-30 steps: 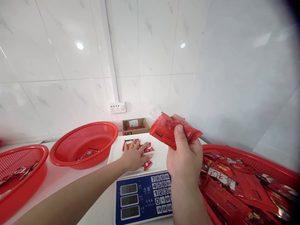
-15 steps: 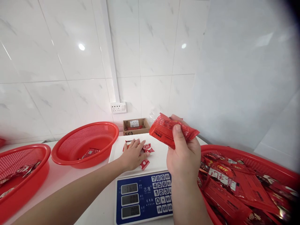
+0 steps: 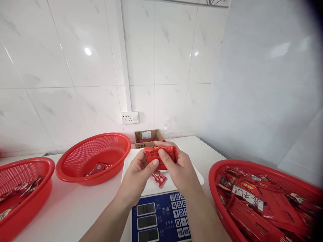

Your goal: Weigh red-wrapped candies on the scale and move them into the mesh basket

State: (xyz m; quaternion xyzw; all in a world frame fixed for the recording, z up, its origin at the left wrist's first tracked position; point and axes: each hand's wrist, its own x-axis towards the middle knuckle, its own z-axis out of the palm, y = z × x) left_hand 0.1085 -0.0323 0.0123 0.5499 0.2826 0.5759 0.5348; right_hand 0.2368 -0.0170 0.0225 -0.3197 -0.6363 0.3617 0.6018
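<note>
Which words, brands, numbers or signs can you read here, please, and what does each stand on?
"志准": blue panel of the scale.
"7", "8", "4", "5", "6", "1", "2", "0", "计数": its keys.
"S", next letter partly hidden: cardboard box.
Too small, faint or blurred: box sticker, displays, red packets.

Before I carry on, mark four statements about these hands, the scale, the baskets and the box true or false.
1. The left hand and right hand both touch a shiny red plastic packet. True.
2. The blue-and-white digital scale has a bare pan. False: a small red-and-white packet lies there.
3. The rightmost red perforated plastic basket is well filled. True.
4. The brown cardboard box is inside a basket. False: it stands behind the scale.
</note>
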